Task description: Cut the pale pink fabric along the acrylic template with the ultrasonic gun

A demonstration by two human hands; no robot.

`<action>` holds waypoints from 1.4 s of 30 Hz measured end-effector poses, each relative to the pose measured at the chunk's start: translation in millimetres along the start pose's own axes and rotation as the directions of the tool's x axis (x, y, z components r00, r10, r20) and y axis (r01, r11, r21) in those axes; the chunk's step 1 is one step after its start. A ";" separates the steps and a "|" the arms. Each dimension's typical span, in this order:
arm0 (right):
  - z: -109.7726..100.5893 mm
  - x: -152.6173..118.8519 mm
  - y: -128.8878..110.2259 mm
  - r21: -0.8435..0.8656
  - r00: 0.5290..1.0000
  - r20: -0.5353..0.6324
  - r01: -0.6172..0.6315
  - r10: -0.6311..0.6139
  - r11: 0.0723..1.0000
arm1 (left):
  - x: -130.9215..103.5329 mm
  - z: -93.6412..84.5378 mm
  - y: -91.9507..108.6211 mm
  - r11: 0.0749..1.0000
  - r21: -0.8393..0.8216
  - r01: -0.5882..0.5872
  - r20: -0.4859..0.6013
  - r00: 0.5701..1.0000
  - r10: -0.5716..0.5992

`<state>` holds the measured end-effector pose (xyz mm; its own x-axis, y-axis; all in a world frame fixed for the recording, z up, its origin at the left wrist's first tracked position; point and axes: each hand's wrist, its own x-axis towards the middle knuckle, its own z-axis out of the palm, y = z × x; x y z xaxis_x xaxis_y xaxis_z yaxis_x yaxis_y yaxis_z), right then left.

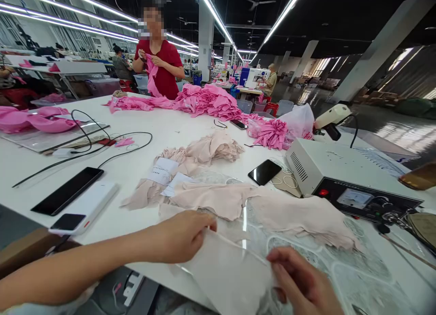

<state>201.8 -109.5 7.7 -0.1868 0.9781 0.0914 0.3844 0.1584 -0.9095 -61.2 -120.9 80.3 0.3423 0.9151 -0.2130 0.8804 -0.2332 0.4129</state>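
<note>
A pale beige fabric piece (231, 274) hangs over the near table edge, stretched between my hands. My left hand (184, 235) pinches its upper left corner, fingers closed. At its right edge, my right hand (299, 278) has its thumb and forefinger closed on the cloth; the lower fingers are partly hidden. Just beyond lie a beige fabric stack (214, 199) and another beige stack (303, 215), on a clear plastic sheet (357, 283). Farther back sit a bundle of beige pieces (143, 194) with a paper label (162, 171) and a loose beige heap (214, 147).
A metal control box (347, 169) with a dial stands at right, a phone (265, 172) beside it. Left are a black tablet (68, 191), a white power bank (90, 206) and cables. Across the white table (153, 128), a person (160, 56) handles pink cloth behind a pink pile (207, 101).
</note>
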 end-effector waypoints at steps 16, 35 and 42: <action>40.7 55.9 44.7 -0.386 0.954 0.169 0.294 -0.247 0.874 | 18.0 54.1 -66.1 0.983 0.168 0.074 -0.135 0.990 -0.051; 39.3 149.7 -2.7 0.020 0.999 -0.028 0.016 -0.016 1.000 | 69.4 -10.2 -97.1 0.992 0.023 0.122 -0.227 0.967 -0.114; -32.6 124.7 43.4 -0.020 0.944 -0.320 -0.090 0.079 0.996 | 101.6 -4.8 -56.4 0.979 0.124 -0.165 -0.173 0.968 0.185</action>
<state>224.6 23.8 -7.1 0.1438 0.9790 0.1444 0.4181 0.0721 -0.9055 -77.7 -13.2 39.7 0.4371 0.8991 0.0230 0.8457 -0.4196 0.3297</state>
